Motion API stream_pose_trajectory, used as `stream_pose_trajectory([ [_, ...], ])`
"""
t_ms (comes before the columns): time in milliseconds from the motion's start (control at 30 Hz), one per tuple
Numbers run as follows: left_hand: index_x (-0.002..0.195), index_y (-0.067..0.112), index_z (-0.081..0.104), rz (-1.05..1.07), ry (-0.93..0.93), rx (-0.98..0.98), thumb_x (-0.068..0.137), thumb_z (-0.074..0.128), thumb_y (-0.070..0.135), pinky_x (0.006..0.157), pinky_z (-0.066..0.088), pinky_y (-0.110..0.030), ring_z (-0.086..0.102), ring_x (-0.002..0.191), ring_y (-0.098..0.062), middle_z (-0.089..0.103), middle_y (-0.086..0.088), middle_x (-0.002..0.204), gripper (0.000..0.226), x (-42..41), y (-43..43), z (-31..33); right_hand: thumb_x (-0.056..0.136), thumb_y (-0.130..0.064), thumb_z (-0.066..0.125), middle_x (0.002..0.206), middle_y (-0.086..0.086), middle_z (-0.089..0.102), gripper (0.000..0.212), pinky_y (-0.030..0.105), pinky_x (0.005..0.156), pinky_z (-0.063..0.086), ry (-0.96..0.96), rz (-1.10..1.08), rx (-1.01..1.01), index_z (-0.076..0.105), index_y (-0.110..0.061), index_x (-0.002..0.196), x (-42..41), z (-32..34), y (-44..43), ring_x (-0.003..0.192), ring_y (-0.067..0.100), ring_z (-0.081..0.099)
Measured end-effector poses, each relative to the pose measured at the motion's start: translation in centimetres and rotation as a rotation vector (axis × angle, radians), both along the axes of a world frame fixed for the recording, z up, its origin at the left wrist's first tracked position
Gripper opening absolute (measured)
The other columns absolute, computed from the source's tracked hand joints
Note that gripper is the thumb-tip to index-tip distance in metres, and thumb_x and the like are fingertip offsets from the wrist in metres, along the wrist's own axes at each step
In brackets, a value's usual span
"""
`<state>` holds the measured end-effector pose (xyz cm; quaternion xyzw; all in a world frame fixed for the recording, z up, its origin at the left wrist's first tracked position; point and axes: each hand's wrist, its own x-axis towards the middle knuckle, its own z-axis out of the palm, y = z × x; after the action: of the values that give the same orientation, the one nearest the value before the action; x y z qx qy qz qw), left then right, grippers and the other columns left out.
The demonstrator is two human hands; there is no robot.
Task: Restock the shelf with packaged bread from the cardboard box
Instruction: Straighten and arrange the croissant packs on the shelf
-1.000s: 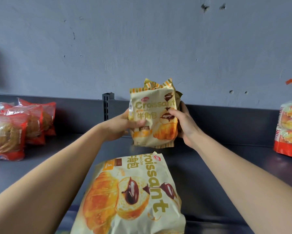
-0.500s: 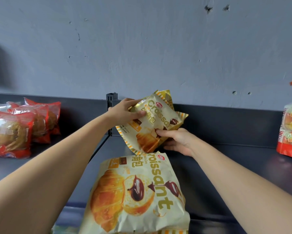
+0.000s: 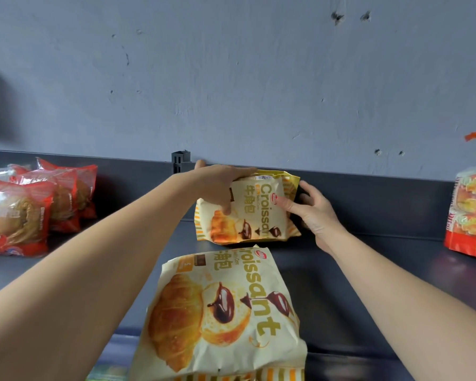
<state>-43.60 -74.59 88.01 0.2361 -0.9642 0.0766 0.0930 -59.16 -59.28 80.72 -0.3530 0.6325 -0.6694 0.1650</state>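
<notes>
The pack you are holding is a cream and yellow croissant pack [image 3: 247, 213], turned on its side so the word "Croissant" runs down its face. It has a printed croissant, chocolate drops and orange-striped ends. It sits at the back of the dark grey shelf [image 3: 368, 270], close to the rear panel, with its lower edge down at the shelf floor; whether it already rests there cannot be told.

Your left hand [image 3: 217, 185] grips its upper left corner, fingers curled over the top edge and thumb on the front. Your right hand [image 3: 313, 213] pinches the right end, thumb on the face by the red logo and fingers behind.

A second, matching croissant pack [image 3: 220, 312] lies flat just in front of it. Red bread packs [image 3: 25, 213] stand to the left and orange packs [image 3: 470, 213] to the right.
</notes>
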Motion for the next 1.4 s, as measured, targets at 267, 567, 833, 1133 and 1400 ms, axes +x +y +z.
stream_pose_trajectory([
  [267,0.15,0.038,0.014,-0.037,0.652,1.088,0.036,0.097,0.044,0.109,0.037,-0.051,0.045,0.133,-0.027,0.038,-0.003,0.152,0.141,2.7,-3.7,-4.6,0.077,-0.045,0.075,0.13,0.0,0.058,0.08,0.044,0.09,0.052,-0.035,0.073,0.119,0.036,-0.029,0.145,-0.5,-0.8,-0.2,0.121,0.023,0.054],
  [567,0.131,0.031,0.049,0.128,0.534,1.25,0.047,0.055,0.088,0.101,0.043,-0.054,0.057,0.116,-0.026,0.06,-0.002,0.125,0.102,2.5,-1.9,-4.5,0.081,-0.074,0.051,0.113,-0.005,0.068,0.062,0.043,0.093,0.052,0.041,0.019,0.151,0.058,-0.031,0.125,0.5,0.0,-1.9,0.103,0.018,0.065],
  [833,0.13,0.027,0.053,0.243,0.613,1.201,0.037,0.052,0.095,0.108,0.038,-0.051,0.055,0.121,-0.027,0.057,-0.004,0.135,0.115,2.6,-1.3,-5.0,0.08,-0.079,0.043,0.117,-0.003,0.064,0.07,0.048,0.095,0.05,0.099,-0.028,0.194,0.049,-0.031,0.13,0.7,-0.3,-2.0,0.103,0.02,0.063],
  [1133,0.134,0.034,0.045,0.045,0.719,1.316,0.071,0.055,0.076,0.087,0.053,-0.043,0.063,0.105,-0.02,0.063,0.004,0.12,0.077,3.7,-0.2,-5.4,0.086,-0.071,0.044,0.106,-0.006,0.066,0.057,0.037,0.084,0.053,0.172,-0.147,0.145,0.057,-0.025,0.118,1.6,-0.7,-1.1,0.092,0.012,0.063],
  [1400,0.124,0.023,0.059,0.092,0.794,1.186,0.056,0.063,0.081,0.102,0.042,-0.055,0.055,0.118,-0.026,0.059,0.0,0.127,0.09,4.5,0.2,-5.6,0.089,-0.063,0.049,0.1,-0.006,0.068,0.048,0.04,0.084,0.055,0.197,-0.195,0.105,0.062,-0.02,0.105,2.5,-0.4,-0.4,0.091,0.013,0.064],
])
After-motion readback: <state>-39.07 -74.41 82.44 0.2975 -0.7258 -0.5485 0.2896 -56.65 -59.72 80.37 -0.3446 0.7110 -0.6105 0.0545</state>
